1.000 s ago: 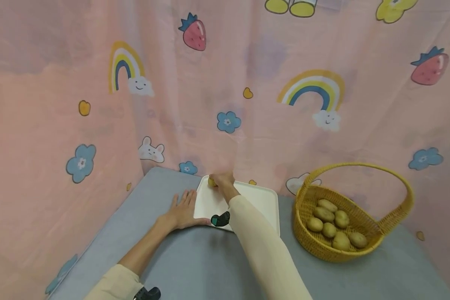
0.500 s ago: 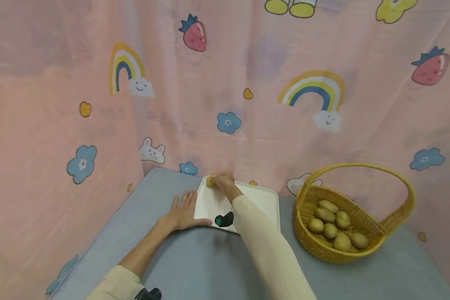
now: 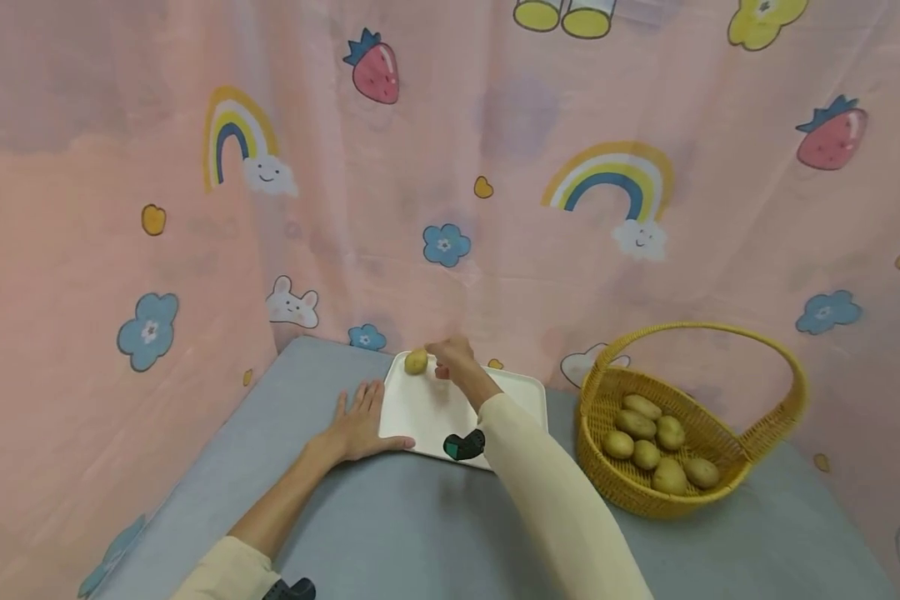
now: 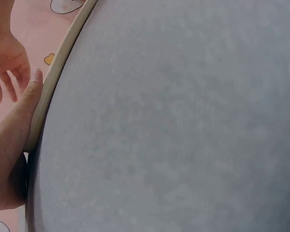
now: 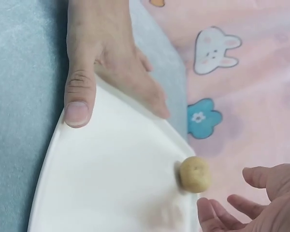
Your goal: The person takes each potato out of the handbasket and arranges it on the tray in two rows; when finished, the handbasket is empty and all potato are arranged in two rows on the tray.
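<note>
One potato (image 3: 416, 362) sits in the far left corner of a white tray (image 3: 420, 417). My right hand (image 3: 456, 360) is just to the right of it, with a small gap between. In the right wrist view its fingers are spread and loosely bent, and nothing is held. My left hand (image 3: 362, 427) rests at the tray's near left corner, thumb along the front rim and fingers by the left edge. The left wrist view shows that thumb (image 4: 31, 99) against the rim, with the right hand beyond it.
A yellow wicker basket (image 3: 630, 496) with a tall handle stands right of the tray, holding several potatoes (image 3: 634, 424). The grey tabletop (image 3: 390, 533) meets a pink printed curtain (image 3: 330, 208) behind and at the left.
My right hand has let go of the potato and drawn back to the right, leaving it in the tray's corner. The left hand stays at the tray. The head view has shifted slightly.
</note>
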Tool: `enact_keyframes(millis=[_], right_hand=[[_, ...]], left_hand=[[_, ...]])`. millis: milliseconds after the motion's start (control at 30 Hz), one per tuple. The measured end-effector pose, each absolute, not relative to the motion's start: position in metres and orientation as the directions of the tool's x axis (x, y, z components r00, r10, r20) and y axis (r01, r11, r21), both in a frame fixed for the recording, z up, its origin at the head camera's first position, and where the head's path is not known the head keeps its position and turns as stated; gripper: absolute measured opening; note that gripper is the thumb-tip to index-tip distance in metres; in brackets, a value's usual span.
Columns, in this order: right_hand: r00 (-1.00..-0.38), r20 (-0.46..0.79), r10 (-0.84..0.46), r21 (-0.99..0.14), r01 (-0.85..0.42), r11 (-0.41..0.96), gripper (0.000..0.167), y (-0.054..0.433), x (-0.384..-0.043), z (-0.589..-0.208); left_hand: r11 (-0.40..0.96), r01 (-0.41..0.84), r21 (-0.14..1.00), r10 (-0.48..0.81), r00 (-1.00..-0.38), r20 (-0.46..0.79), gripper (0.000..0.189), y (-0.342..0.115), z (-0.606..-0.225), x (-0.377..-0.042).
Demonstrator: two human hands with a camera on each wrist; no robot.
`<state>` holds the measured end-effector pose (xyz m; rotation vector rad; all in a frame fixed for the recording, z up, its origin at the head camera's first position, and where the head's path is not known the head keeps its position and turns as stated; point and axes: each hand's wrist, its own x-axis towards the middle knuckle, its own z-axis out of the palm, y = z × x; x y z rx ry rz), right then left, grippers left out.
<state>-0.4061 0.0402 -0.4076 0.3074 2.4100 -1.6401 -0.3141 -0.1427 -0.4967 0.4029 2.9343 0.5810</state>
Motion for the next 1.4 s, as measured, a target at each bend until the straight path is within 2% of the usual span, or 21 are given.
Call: enact_keyframes(millis=[133, 267, 533, 767, 867, 1100, 1200, 1400], right_hand=[[-0.965, -0.242, -0.104, -0.929, 0.199, 0.313, 0.043, 0.057, -0.391, -0.390], [-0.957, -0.202, -0.211, -0.933, 0.123, 0.338, 0.044, 0.082, -0.369, -0.372], [-0.940, -0.148, -0.307, -0.924, 0.020, 0.382, 0.042, 0.136, -0.318, -0.340], [-0.915, -0.073, -0.397, -0.872, -0.134, 0.470, 0.045, 0.197, -0.282, -0.318], [-0.916, -0.057, -0.398, -0.857, -0.160, 0.491, 0.049, 0.228, -0.268, -0.312], [-0.952, -0.080, -0.295, -0.857, -0.085, 0.509, 0.061, 0.296, -0.251, -0.297], [-0.968, -0.058, -0.244, -0.859, -0.076, 0.506, 0.064, 0.322, -0.252, -0.295], [-0.994, -0.071, -0.087, -0.885, 0.022, 0.465, 0.070, 0.356, -0.274, -0.299]], left_hand=[[0.891, 0.230, 0.391, 0.276, -0.959, -0.063, 0.127, -0.142, -0.498, -0.315], [0.886, 0.236, 0.400, 0.285, -0.956, -0.067, 0.127, -0.141, -0.499, -0.316], [0.886, 0.254, 0.387, 0.290, -0.956, -0.038, 0.127, -0.147, -0.500, -0.317], [0.876, 0.261, 0.406, 0.302, -0.953, -0.038, 0.127, -0.150, -0.493, -0.314], [0.871, 0.259, 0.417, 0.306, -0.951, -0.048, 0.125, -0.149, -0.492, -0.312], [0.871, 0.252, 0.422, 0.302, -0.952, -0.055, 0.123, -0.146, -0.497, -0.311], [0.870, 0.254, 0.423, 0.306, -0.950, -0.058, 0.123, -0.143, -0.497, -0.311], [0.875, 0.256, 0.411, 0.305, -0.951, -0.057, 0.122, -0.143, -0.496, -0.311]])
